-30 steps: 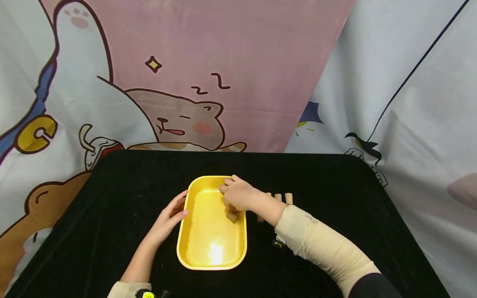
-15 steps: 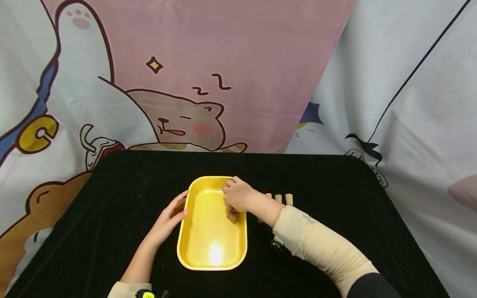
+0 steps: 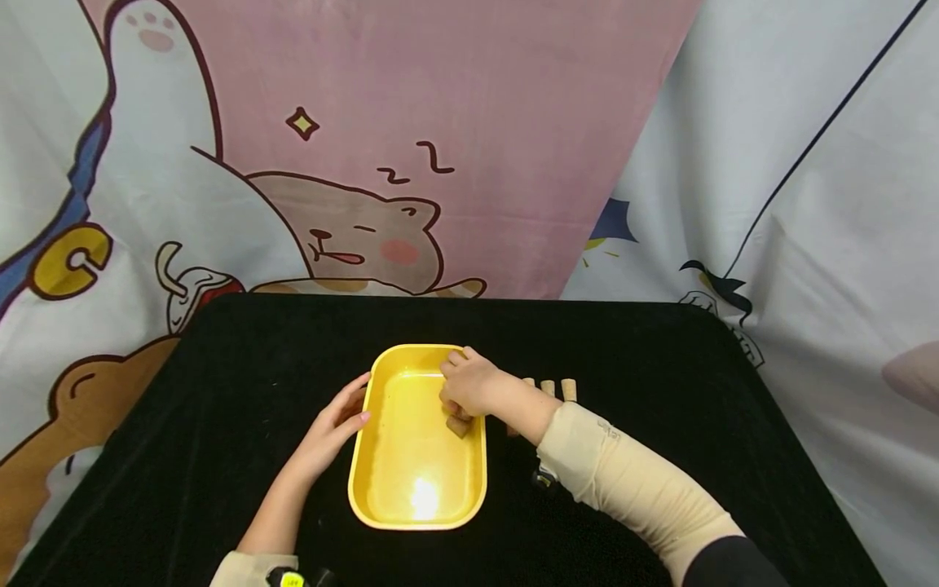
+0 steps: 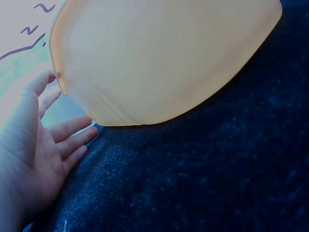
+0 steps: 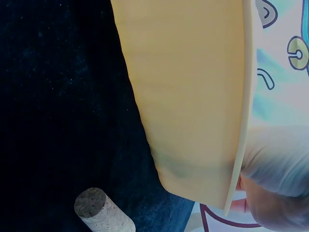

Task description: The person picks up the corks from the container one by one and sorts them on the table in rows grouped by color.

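A yellow rectangular tray [image 3: 411,481] stands on the black cloth. My left hand [image 3: 330,428] lies along its left side, fingers spread loosely with the tips at the wall; the left wrist view shows this hand [image 4: 53,150] beside the tray [image 4: 159,63]. My right hand [image 3: 473,383] reaches over the right rim near the far corner. Its curled fingers are around a small brown cork, largely hidden by the fingers. Below that hand, more corks [image 3: 458,426] lie against the tray's right inner wall. In the right wrist view the tray's side hides most of the fingers.
Several corks [image 3: 569,390] stand on the cloth to the right of the tray, partly behind my right forearm; one cork [image 5: 104,208] shows close up in the right wrist view. A black-covered table [image 3: 660,367] spreads around, with a cartoon curtain [image 3: 513,122] behind it.
My right hand has shifted slightly right, closer to the tray's right wall, moving the cork with it. The left hand and the tray have stayed in place.
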The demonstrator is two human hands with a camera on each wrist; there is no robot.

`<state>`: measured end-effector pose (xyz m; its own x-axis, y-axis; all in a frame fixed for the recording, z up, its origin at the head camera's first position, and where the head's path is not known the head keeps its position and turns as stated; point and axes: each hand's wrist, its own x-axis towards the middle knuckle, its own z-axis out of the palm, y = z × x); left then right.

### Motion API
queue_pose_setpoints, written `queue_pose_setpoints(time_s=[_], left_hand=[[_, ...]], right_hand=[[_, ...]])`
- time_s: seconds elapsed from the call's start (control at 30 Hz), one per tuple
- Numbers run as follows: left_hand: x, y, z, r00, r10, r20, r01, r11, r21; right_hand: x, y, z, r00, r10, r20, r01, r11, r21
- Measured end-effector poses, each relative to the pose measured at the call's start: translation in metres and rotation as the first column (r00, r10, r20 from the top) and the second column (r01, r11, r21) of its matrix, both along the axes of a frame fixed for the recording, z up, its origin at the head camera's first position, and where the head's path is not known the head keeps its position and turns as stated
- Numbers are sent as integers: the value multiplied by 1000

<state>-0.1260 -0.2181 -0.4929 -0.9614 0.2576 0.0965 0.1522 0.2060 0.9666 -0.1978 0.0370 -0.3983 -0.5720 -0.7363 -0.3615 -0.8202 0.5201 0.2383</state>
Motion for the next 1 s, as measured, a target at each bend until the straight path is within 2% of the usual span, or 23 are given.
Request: queue_pose_setpoints(time_s=[0.37, 1.0], left_hand=[[-2, -2, 0, 1000, -12, 12, 12, 1000, 8], [-1, -1, -1, 1000, -3, 8, 3, 1000, -3]], right_hand=[[-2, -7, 0, 998, -70, -8, 70, 995, 67], [-1, -8, -6, 989, -102, -109, 110, 991, 70]])
